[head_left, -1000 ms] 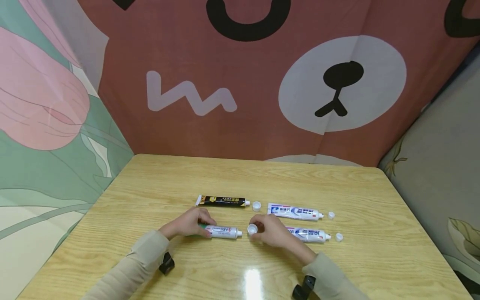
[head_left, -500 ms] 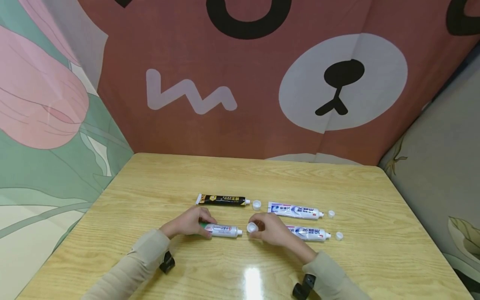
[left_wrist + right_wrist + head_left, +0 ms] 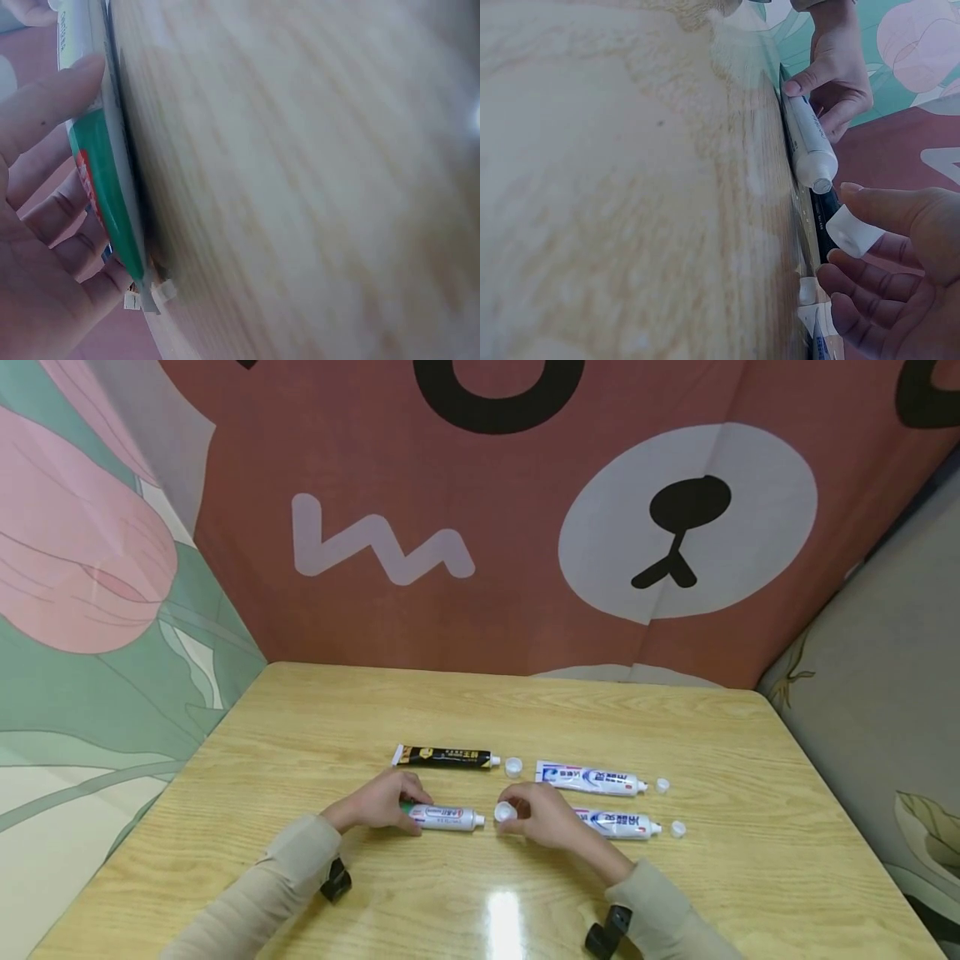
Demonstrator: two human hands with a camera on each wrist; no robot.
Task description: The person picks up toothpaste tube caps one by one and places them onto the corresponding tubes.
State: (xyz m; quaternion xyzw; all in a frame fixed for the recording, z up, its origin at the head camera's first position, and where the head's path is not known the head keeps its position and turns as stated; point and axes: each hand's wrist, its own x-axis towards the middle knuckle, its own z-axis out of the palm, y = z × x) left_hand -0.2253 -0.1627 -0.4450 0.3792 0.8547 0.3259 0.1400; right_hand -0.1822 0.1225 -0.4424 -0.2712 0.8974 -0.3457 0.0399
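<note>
My left hand [image 3: 380, 802] grips a white and green toothpaste tube [image 3: 447, 817] lying along the table, thumb on its near side and fingers on the far side. The tube's bare nozzle points right, and its green tail shows in the left wrist view under the palm. Between the thumb and fingers of my right hand [image 3: 546, 814] is a white cap [image 3: 853, 231], pinched a short gap from the nozzle. Part of a blue and white toothpaste tube [image 3: 619, 825] is hidden behind the right hand.
A black toothpaste tube [image 3: 447, 758] lies farther back with a white cap [image 3: 513, 767] by its nozzle. To its right is another blue and white tube [image 3: 591, 778]. Two small caps [image 3: 662, 786] sit off the right-hand nozzles. A patterned cloth [image 3: 420, 627] hangs behind the table [image 3: 330, 710].
The whole scene has shifted slightly upward in the head view. Both hands keep their grip on the tube and the cap; the cap has tilted slightly in the right fingers.
</note>
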